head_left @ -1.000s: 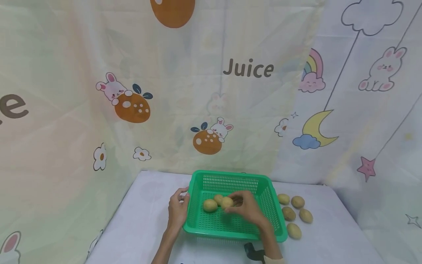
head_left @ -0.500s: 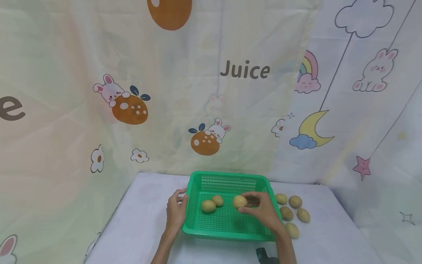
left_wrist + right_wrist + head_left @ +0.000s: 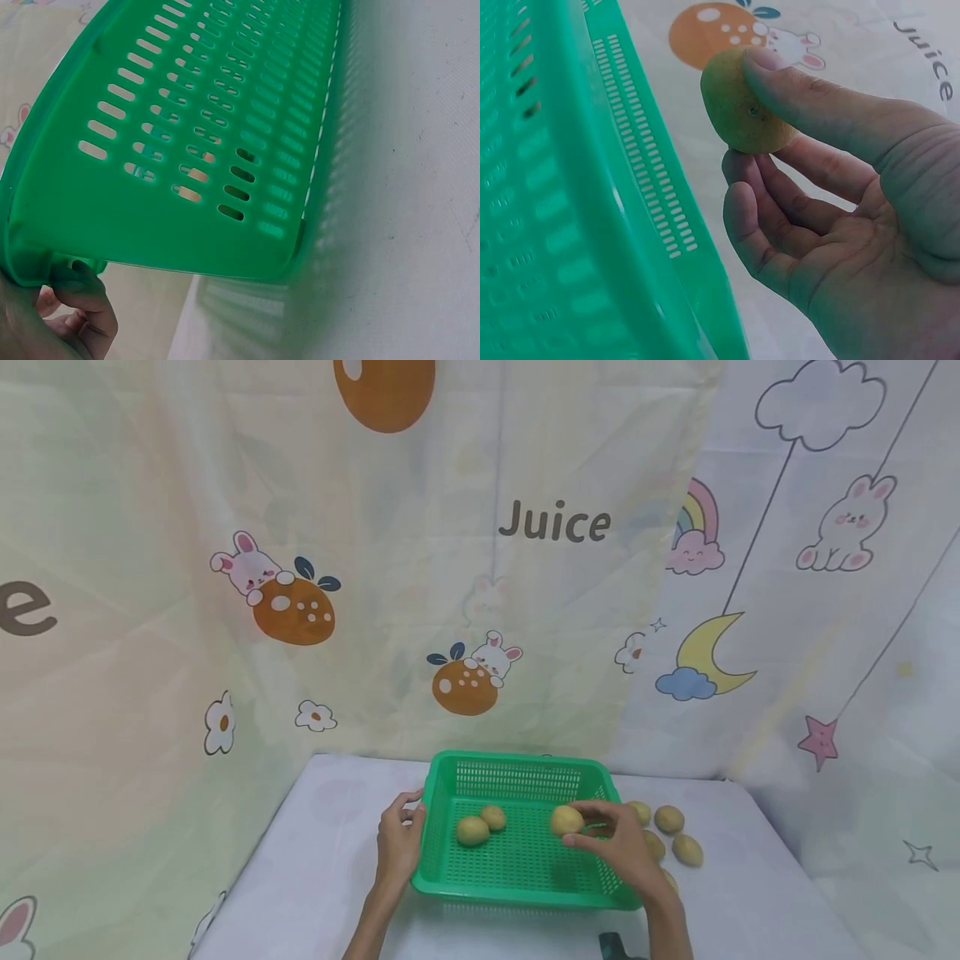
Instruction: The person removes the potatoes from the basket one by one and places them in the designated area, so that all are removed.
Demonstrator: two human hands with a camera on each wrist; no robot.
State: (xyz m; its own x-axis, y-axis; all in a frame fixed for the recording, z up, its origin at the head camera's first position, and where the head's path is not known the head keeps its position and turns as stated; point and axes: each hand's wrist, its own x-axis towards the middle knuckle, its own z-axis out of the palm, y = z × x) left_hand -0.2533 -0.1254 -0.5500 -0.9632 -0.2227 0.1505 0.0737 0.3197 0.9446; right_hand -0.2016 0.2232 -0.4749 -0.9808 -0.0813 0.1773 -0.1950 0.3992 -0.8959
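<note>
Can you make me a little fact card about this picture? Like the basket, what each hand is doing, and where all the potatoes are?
Basket: green basket with holes in its walls
Left hand: holds the basket's left edge
Right hand: pinches one held potato
Inside basket: two potatoes, close together
Right of basket: five potatoes on the white table, some partly hidden by the right hand and arm
Behind: cloth with bunnies and "Juice"

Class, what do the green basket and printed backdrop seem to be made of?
The green basket looks like moulded plastic, fairly glossy: uniform colour, regular slots and a bright highlight along its rim. The printed backdrop is probably thin matte fabric, judging by its soft folds, though plastic sheeting is possible.
</note>
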